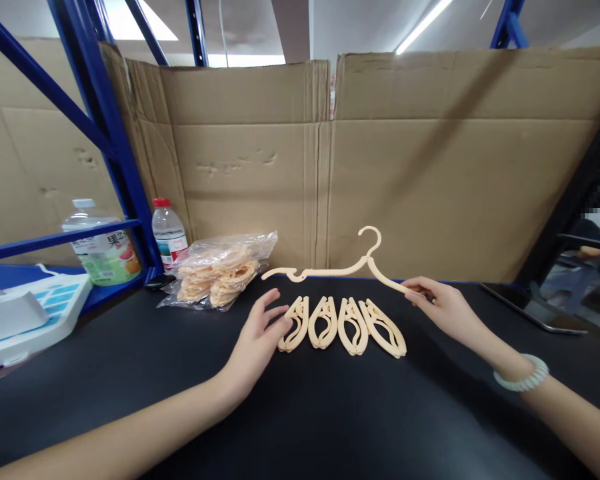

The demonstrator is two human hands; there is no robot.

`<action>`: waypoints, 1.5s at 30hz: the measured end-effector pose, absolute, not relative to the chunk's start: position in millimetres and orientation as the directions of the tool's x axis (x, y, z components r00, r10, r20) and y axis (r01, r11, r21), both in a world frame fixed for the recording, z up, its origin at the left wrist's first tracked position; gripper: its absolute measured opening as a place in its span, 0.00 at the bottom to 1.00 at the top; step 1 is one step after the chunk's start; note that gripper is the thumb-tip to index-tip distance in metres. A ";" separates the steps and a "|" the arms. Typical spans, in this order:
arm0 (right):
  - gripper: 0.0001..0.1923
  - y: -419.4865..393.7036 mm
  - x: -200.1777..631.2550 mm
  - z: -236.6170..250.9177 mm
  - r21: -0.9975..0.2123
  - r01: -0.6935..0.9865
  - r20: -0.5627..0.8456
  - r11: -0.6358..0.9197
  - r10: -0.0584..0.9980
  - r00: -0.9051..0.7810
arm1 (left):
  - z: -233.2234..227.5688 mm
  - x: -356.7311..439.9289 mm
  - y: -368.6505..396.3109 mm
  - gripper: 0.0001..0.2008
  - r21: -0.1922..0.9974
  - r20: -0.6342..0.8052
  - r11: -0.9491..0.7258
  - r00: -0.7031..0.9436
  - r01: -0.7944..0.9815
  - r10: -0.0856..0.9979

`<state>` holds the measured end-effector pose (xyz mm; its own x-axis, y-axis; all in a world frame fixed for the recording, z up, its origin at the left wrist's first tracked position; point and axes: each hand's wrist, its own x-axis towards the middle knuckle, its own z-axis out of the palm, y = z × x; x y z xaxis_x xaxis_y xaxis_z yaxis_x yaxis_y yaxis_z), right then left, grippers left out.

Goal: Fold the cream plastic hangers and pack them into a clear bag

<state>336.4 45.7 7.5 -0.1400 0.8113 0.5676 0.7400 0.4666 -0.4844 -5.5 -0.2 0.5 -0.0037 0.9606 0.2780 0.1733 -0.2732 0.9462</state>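
A cream plastic folding hanger (333,272) is spread out above the table, its hook pointing up. My right hand (437,303) pinches the end of its right arm; the left arm stretches away to the left, unheld. Below it, several folded hangers (353,327) of the same kind lie in a row on the black table (330,413). My left hand (260,337) is beside the leftmost folded hanger (295,327), fingers apart and holding nothing. Its fingertips overlap that hanger in view; I cannot tell whether they touch.
A clear plastic bag of folded hangers (220,273) lies at the back left. Behind it stand a red-capped bottle (169,230) and a larger juice bottle (100,247). A flat dark device (533,308) rests at the right. Cardboard panels (455,167) wall off the back.
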 end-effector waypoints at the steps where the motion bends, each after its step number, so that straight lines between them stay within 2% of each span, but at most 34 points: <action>1: 0.11 40.6 333.9 11.3 -0.480 0.734 0.554 0.480 0.815 -0.171 | -0.1 -5.9 2.5 0.26 0.966 0.238 -0.229 -0.064 0.124 0.969; 4: 0.11 25.5 321.5 18.1 -0.482 0.705 0.510 0.520 0.821 -0.257 | -1.2 -5.9 6.8 0.27 0.966 0.251 -0.244 -0.088 0.088 0.964; 8: 0.09 10.9 303.4 16.0 -0.457 0.677 0.456 0.577 0.806 -0.379 | -1.1 -4.1 2.9 0.30 0.902 0.360 -0.375 0.106 0.215 0.927; 11: 0.09 6.8 297.2 12.6 -0.416 0.670 0.455 0.615 0.778 -0.432 | 1.0 -3.6 -2.3 0.21 0.758 0.436 -0.514 0.274 0.402 0.857; 14: 0.10 7.6 297.8 11.7 -0.386 0.664 0.475 0.641 0.755 -0.452 | 3.0 -4.0 -4.7 0.12 0.634 0.506 -0.597 0.320 0.492 0.801; 16: 0.11 9.1 300.4 12.2 -0.303 0.676 0.505 0.671 0.715 -0.484 | 3.4 -4.3 -4.5 0.11 0.628 0.507 -0.600 0.324 0.496 0.799; 19: 0.11 9.5 304.3 13.9 -0.069 0.731 0.548 0.679 0.638 -0.541 | 3.2 -4.4 -3.4 0.11 0.646 0.477 -0.595 0.355 0.478 0.804; 23: 0.13 3.4 305.0 16.0 0.198 0.847 0.597 0.493 0.625 -0.503 | 2.9 -4.4 -3.2 0.11 0.648 0.468 -0.593 0.363 0.478 0.805; 27: 0.14 -4.1 301.4 17.3 0.320 0.891 0.642 0.323 0.617 -0.455 | 3.5 -4.1 -4.3 0.10 0.647 0.468 -0.599 0.375 0.472 0.800; 31: 0.14 -6.9 297.7 17.3 0.366 0.868 0.660 0.335 0.564 -0.496 | 3.7 -4.1 -4.5 0.10 0.668 0.460 -0.584 0.361 0.461 0.811; 33: 0.15 -7.1 295.8 15.5 0.314 0.875 0.677 0.367 0.559 -0.478 | 3.0 -4.6 -4.0 0.10 0.691 0.450 -0.566 0.345 0.449 0.824; 35: 0.14 -7.0 293.7 12.6 0.204 0.884 0.688 0.420 0.581 -0.435 | 1.8 -5.3 -3.4 0.11 0.713 0.442 -0.550 0.331 0.434 0.834; 40: 0.18 -3.9 288.6 5.6 -0.235 0.755 0.683 0.612 0.657 -0.320 | -1.0 -4.8 -3.1 0.13 0.790 0.397 -0.484 0.289 0.376 0.871; 42: 0.21 -1.2 287.9 4.0 -0.412 0.670 0.642 0.617 0.718 -0.267 | -1.9 -3.6 -3.0 0.14 0.841 0.363 -0.439 0.271 0.316 0.891; 45: 0.16 3.5 288.7 3.6 -0.605 0.567 0.533 0.558 0.814 -0.233 | -2.4 -1.2 -2.9 0.14 0.918 0.303 -0.345 0.216 0.196 0.928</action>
<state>288.7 3.5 3.6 -0.2327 0.8137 0.5327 0.5674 0.5585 -0.6052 -1.2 -2.9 -2.4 0.2163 0.9282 0.3027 0.1963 -0.3451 0.9178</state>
